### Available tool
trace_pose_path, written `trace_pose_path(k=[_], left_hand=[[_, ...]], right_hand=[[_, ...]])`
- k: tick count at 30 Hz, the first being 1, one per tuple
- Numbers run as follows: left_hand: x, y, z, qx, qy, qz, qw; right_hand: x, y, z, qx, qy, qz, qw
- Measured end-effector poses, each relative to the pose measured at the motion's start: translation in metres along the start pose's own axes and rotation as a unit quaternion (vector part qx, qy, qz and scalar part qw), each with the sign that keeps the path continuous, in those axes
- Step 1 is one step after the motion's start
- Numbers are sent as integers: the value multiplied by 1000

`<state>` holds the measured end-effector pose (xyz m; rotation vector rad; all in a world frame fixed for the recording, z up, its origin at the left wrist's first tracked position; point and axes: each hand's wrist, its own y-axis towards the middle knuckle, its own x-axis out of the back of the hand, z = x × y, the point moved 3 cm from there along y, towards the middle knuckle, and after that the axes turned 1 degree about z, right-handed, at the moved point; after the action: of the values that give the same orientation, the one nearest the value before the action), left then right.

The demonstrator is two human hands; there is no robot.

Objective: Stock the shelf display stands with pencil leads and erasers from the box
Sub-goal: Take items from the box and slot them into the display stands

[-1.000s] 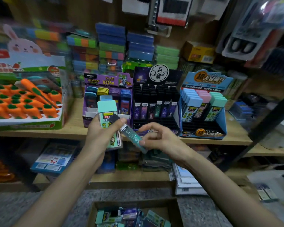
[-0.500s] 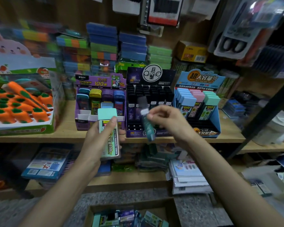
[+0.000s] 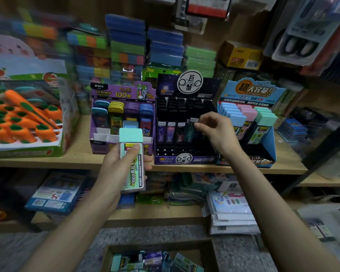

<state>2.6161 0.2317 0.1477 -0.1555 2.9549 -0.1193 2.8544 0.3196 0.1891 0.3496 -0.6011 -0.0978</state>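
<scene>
- Head view, far left: a carrot eraser tray (image 3: 28, 152) sits on the wooden shelf (image 3: 77, 152), out of reach of both hands.
- Next along is the purple display stand (image 3: 110, 91), with several empty front slots.
- In front of it the left hand (image 3: 114, 169) grips a mint-capped lead case (image 3: 131, 136), thumb across its label. It holds the case upright, as it did a second ago, and the case has not been placed.
- In the middle is the black display stand (image 3: 204, 159). The teal lead tube (image 3: 190, 132), which lay across the left hand a second ago, now stands in the front row beside three others.
- The right hand (image 3: 216, 134) pinches the tube's top, and it looks nearly seated but not yet let go.
- To the right, the blue display stand (image 3: 251, 91) already holds matching mint cases, so it is probably where the left hand's case belongs.
- Below on the floor, the box (image 3: 157, 245) has more packs in it, so stocking is far from finished.
</scene>
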Motion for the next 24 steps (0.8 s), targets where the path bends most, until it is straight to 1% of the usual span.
trace_pose_path(k=[2,3,5,8,12,14,16,18,19,20,21,22,23,24], left_hand=[[0,0,1,1,3,3,1000],[0,-1,1,0,2,4,1000],[-2,-2,0,-6,1,8,1000],[-6,-4,-3,-14,8,20,1000],[-13,-7,-5,-18,17,38,999],[-16,-9,-6,-20,20,40,999],[-18,-11,-7,-21,24,47,998],[-23,-13,-8,-18,25,61,998],[-26,-14,-8,-18,26,70,997],[-30,-15,-8,-17,28,79,996],[-34,-16,-9,-18,31,88,995],[-38,-18,-9,-21,34,95,995],[-43,-19,-9,-26,41,100,994],[-48,-19,-10,-34,53,103,993]], right_hand=[[0,2,0,-1,-12,39,999],[-1,2,-1,-1,-26,45,999],[-7,0,-4,-16,-37,31,999],[-17,-3,-9,-48,-23,-2,999],[-16,-4,-10,-83,-5,-4,997],[-12,-7,-7,-79,-46,-2,996],[-6,-13,5,-47,-99,-29,994],[0,-21,23,-17,-107,-49,993],[1,-26,32,-15,-73,-30,997],[-1,-32,42,-27,-16,16,999],[-6,-39,51,-50,51,81,994],[-11,-47,58,-74,109,144,981],[-14,-55,62,-91,151,189,966],[-16,-60,65,-100,179,213,955]])
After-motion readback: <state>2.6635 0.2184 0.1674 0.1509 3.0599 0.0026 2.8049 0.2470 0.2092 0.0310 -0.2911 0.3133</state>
